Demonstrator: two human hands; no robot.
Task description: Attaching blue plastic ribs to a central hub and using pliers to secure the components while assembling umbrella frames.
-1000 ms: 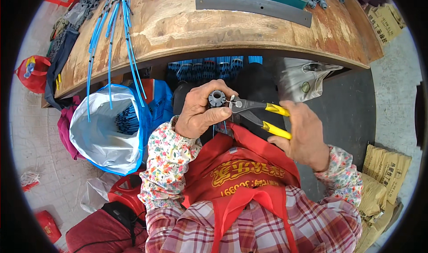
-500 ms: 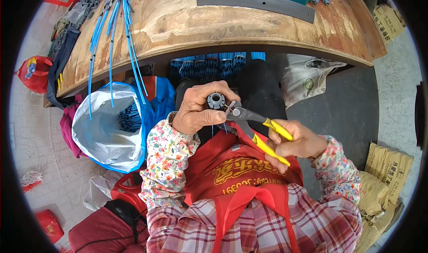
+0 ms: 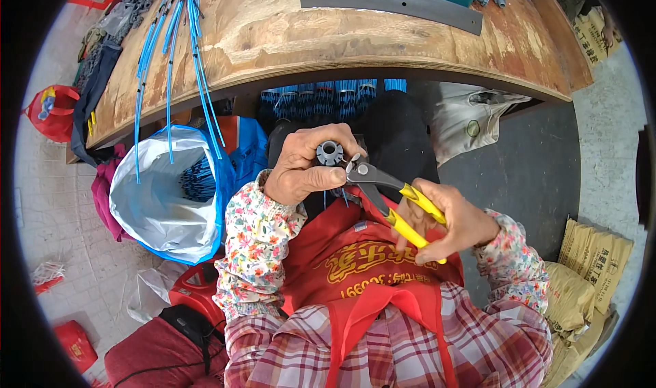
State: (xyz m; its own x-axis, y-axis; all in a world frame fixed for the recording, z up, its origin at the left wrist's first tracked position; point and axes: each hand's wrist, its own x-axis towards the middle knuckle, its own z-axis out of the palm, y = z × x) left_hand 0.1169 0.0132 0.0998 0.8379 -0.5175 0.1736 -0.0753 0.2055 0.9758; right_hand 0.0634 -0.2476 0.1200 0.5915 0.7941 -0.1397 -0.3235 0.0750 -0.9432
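Observation:
My left hand (image 3: 311,166) is closed around a dark grey round part (image 3: 329,153) with a hole in its middle and a notched rim. It is held end up, in front of my knees. In my right hand (image 3: 447,217) are cutting pliers (image 3: 415,232) with yellow handles, the handles spread apart. The dark head of the pliers touches or sits right beside the round part, near my left thumb and fingertips. What lies between the jaws is too small to make out. Thin blue ends show just below my left hand.
A wooden bench (image 3: 253,39) stands ahead, with blue strips (image 3: 171,67) hanging over its edge and a flat grey metal bar (image 3: 389,6) on top. At left is an open white-lined blue bag (image 3: 164,217) holding blue strips. Bundled blue strips (image 3: 335,97) are under the bench.
My right hand has shifted its grip, and the pliers' handles are spread a little wider. The left hand and the round part have barely moved.

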